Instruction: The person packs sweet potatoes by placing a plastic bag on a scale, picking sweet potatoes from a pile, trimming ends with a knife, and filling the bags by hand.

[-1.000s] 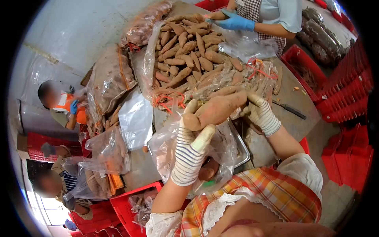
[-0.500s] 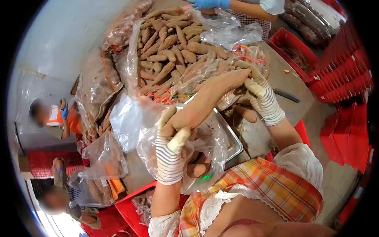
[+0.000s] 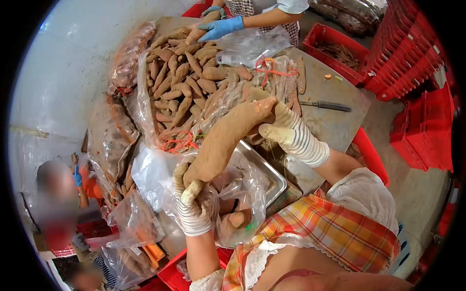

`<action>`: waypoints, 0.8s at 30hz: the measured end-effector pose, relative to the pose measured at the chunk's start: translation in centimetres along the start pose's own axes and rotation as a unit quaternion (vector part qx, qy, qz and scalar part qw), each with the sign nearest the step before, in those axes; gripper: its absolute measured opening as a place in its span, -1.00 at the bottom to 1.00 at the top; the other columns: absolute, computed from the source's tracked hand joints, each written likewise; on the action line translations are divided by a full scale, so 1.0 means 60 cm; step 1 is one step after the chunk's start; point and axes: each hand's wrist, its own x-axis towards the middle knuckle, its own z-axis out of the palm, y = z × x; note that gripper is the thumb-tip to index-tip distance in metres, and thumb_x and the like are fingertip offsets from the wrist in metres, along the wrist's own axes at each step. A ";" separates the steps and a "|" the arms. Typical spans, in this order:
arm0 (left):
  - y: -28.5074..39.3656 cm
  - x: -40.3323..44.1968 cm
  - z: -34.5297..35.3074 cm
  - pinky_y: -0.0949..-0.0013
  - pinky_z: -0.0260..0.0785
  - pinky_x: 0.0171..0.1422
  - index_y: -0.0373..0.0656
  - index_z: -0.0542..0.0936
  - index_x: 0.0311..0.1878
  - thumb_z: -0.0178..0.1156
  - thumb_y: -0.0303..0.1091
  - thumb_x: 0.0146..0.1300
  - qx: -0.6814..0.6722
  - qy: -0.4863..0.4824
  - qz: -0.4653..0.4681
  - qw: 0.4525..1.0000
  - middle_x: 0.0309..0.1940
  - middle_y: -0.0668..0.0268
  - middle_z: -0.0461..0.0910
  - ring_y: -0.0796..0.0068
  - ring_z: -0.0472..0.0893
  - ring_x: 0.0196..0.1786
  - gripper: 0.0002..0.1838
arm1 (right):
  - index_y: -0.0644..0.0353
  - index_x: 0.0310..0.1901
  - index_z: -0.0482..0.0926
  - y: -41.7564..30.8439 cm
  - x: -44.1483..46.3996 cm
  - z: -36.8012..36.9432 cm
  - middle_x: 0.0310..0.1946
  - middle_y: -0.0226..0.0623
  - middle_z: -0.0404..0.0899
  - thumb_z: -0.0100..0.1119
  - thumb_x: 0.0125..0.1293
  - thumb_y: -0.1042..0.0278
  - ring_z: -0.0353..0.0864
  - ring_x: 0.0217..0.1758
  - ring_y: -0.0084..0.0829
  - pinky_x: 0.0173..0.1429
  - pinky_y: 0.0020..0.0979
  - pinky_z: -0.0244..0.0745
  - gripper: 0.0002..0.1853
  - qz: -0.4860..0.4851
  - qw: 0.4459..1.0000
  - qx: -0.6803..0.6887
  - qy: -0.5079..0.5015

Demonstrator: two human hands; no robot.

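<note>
A long, curved sweet potato is held between my two gloved hands, slanting from lower left to upper right. My left hand grips its lower end, thumb and fingers on either side. At its upper end my right hand is closed, fingers partly hidden behind it. Below lies a clear plastic bag with sweet potatoes inside, over a metal tray. Beyond my hands spreads a big pile of sweet potatoes in an opened clear sack with red ties.
A knife lies on the table at right. Across the table, a co-worker's blue-gloved hand holds a sweet potato. Full sacks line the left side, near two other people. Red crates are stacked at right.
The sweet potato in my hands has turned and now shows its full length, more steeply slanted. The view has shifted, moving the pile leftward. The co-worker's blue-gloved hands are in fuller view.
</note>
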 end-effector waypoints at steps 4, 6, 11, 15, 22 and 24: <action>0.010 -0.006 -0.014 0.21 0.28 0.28 -0.14 0.42 0.10 0.30 -0.49 -0.09 0.024 -0.016 0.036 0.999 0.11 0.16 0.43 0.23 0.42 0.18 -0.42 | 0.12 0.29 0.19 -0.023 -0.006 0.018 0.09 -0.19 0.41 0.13 0.28 0.26 0.53 0.04 -0.36 -0.09 -0.36 0.59 -0.43 0.077 0.994 0.081 -0.001; 0.018 -0.013 -0.015 0.24 0.30 0.26 -0.15 0.47 0.03 0.29 -0.51 -0.12 0.046 -0.007 0.059 0.997 0.08 0.18 0.47 0.26 0.44 0.16 -0.48 | 0.11 0.30 0.20 -0.033 -0.002 0.015 -0.02 -0.16 0.50 0.07 0.27 -0.07 0.64 -0.23 -0.33 -0.24 -0.43 0.59 -0.33 0.233 0.970 0.066 0.025; 0.055 -0.038 -0.024 0.27 0.29 0.25 -0.18 0.47 0.06 0.33 -0.51 -0.10 0.134 -0.022 0.075 0.988 0.10 0.18 0.46 0.28 0.45 0.15 -0.45 | 0.14 0.14 0.40 -0.024 0.010 0.040 -0.20 -0.13 0.57 0.02 0.28 -0.11 0.62 -0.50 -0.31 -0.50 -0.45 0.52 -0.45 0.252 0.958 0.105 0.092; 0.153 -0.112 -0.044 0.30 0.44 0.02 -0.24 0.33 0.25 0.29 -0.38 -0.02 0.247 0.043 0.097 0.963 0.13 0.10 0.44 0.33 0.54 -0.02 -0.31 | 0.20 0.01 0.51 -0.073 0.010 0.052 -0.25 -0.28 0.60 0.02 0.32 0.01 0.59 -0.44 -0.51 -0.47 -0.55 0.52 -0.57 0.049 0.993 -0.029 0.101; 0.235 -0.199 -0.056 0.66 0.26 -0.64 -0.28 0.27 0.30 0.19 -0.44 -0.03 0.233 0.050 0.141 0.961 0.13 -0.10 0.40 0.61 0.43 -0.61 -0.27 | 0.27 0.08 0.45 -0.078 -0.010 0.154 -0.12 -0.24 0.59 0.15 0.20 -0.13 0.62 -0.39 -0.53 -0.32 -0.55 0.57 -0.39 0.119 0.981 -0.127 -0.084; 0.239 -0.212 -0.048 0.69 0.21 -0.67 -0.30 0.27 0.29 0.18 -0.46 -0.03 0.196 0.049 0.151 0.968 0.13 -0.13 0.40 0.63 0.41 -0.64 -0.28 | 0.23 0.13 0.44 -0.037 -0.015 0.162 -0.06 -0.28 0.57 0.19 0.19 -0.09 0.60 -0.21 -0.54 -0.16 -0.51 0.54 -0.38 0.161 0.961 -0.154 -0.161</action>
